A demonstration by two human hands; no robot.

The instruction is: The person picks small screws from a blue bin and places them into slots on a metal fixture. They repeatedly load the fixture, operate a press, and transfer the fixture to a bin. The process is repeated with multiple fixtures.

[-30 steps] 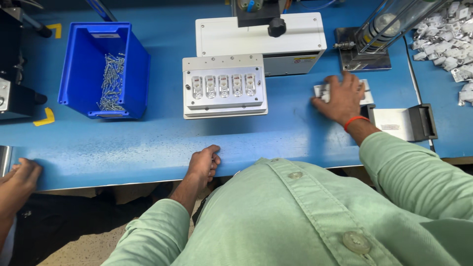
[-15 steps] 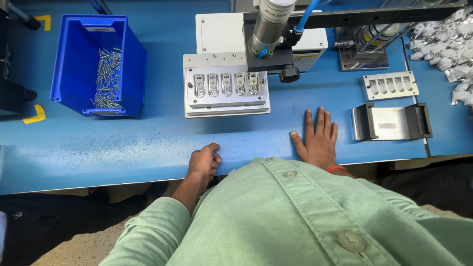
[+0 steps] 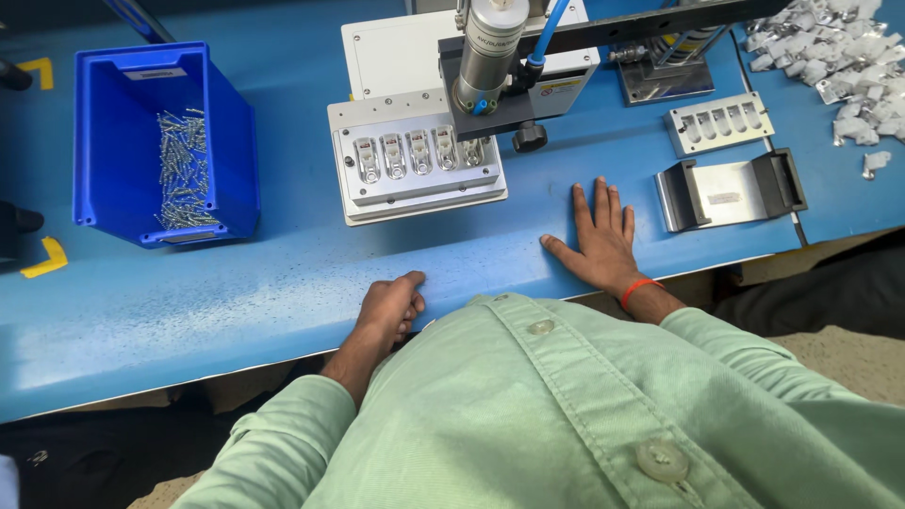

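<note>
From the head view, the person leans over a blue workbench (image 3: 283, 283) in a pale green buttoned shirt (image 3: 584, 405). The right hand (image 3: 599, 236) lies flat and released on the bench top, palm down with fingers spread, grasping nothing; an orange band (image 3: 639, 287) circles its wrist. It rests just in front of a white fixture plate (image 3: 415, 160), which carries a row of small metal parts in pockets, and is near but apart from it. The left hand (image 3: 388, 306) is loosely curled at the near edge of the bench, knuckles on the surface, holding nothing that I can see. Above the fixture plate hangs a silver pneumatic cylinder (image 3: 485, 47) on a dark bracket, with a blue air hose (image 3: 547, 28) running up from it and a black knob (image 3: 530, 138) below. A small yellow warning label (image 3: 559, 87) sits on the white machine housing behind. To the left stands an open blue plastic bin (image 3: 165, 141) with a white rectangular label on its back rim and a scatter of small metal pins (image 3: 184, 170) inside. Yellow corner markings (image 3: 45, 256) lie on the bench beside it. To the right lie a second, smaller pocketed tray (image 3: 721, 123) and a bent metal holder (image 3: 731, 193) bearing a tiny pale sticker. A heap of small white pieces (image 3: 839, 57) fills the far right corner.
</note>
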